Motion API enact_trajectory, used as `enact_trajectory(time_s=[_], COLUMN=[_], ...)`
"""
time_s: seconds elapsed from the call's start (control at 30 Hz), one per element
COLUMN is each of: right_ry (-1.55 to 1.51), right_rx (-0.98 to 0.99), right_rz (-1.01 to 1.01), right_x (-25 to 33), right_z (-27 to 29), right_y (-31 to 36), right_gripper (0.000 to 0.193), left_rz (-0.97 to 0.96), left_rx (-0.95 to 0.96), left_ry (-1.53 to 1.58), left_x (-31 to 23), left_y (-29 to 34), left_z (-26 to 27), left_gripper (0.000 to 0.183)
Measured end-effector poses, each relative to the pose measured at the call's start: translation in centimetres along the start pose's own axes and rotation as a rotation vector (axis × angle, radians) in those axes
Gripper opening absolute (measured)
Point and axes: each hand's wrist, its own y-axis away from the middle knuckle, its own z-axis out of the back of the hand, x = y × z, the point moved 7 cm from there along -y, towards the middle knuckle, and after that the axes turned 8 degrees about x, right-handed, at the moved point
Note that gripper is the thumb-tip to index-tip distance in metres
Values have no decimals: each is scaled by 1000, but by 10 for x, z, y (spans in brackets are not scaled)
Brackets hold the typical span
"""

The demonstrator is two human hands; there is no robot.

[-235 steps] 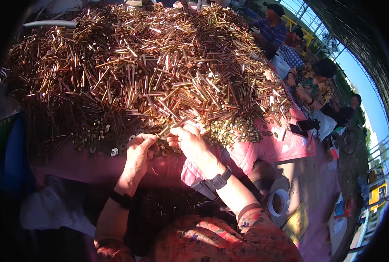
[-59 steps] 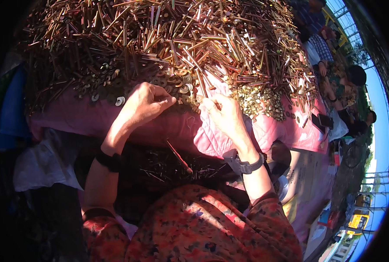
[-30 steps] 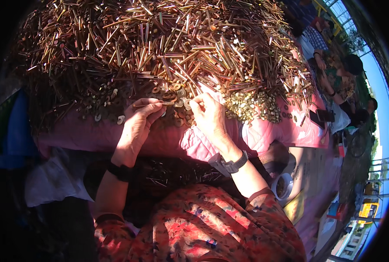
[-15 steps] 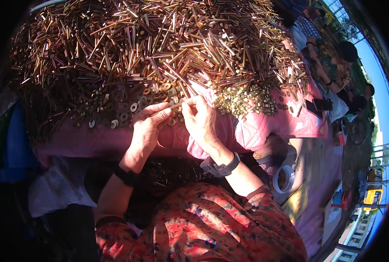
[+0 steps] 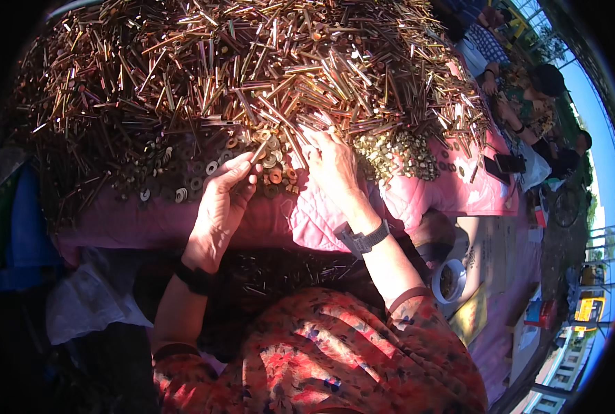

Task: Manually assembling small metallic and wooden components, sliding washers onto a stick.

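Note:
My left hand (image 5: pixel 221 200) is closed on a thin metal rod (image 5: pixel 259 151), pinched between thumb and fingers and pointing up and away. Just right of it, my right hand (image 5: pixel 335 167) reaches down at the near edge of a large heap of coppery metal rods (image 5: pixel 183 76); its fingers look spread and partly bent, with nothing plainly held. Between the hands lie flat round washers (image 5: pixel 271 160). Small brass-coloured nuts (image 5: pixel 398 157) are piled beside my right hand. Whether its fingertips touch a rod is hard to tell in the glare.
A pink quilted cloth (image 5: pixel 328 217) covers the near edge of the work surface. A dark phone (image 5: pixel 509 163) lies at its right end. Lower right stands a white tub (image 5: pixel 449 281); a clear plastic bag (image 5: pixel 97 303) hangs at lower left. Other people (image 5: pixel 528 103) sit at far right.
My hands were together at the rod and are now apart. The right has moved away and to the right toward the heap; the left keeps the rod, now tilted more upright.

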Motion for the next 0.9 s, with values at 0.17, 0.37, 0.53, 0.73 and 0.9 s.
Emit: enact_trajectory(time_s=[0.17, 0.37, 0.53, 0.73, 0.9], right_ry=[-5, -85, 156, 256, 155], right_rx=[187, 240, 129, 221, 177], right_rz=[-52, 7, -112, -289, -217], right_x=[-16, -9, -27, -54, -27], right_z=[-21, -5, 14, -4, 11], right_y=[-2, 2, -19, -30, -11], right_gripper=[41, 27, 27, 24, 23], left_rz=[35, 9, 61, 75, 67], left_rx=[33, -7, 44, 30, -2], left_ry=[110, 115, 122, 124, 63], left_x=[7, 8, 10, 16, 11], left_y=[-8, -12, -12, -17, -13], left_z=[0, -5, -12, -13, -17], left_gripper=[21, 16, 15, 10, 10])
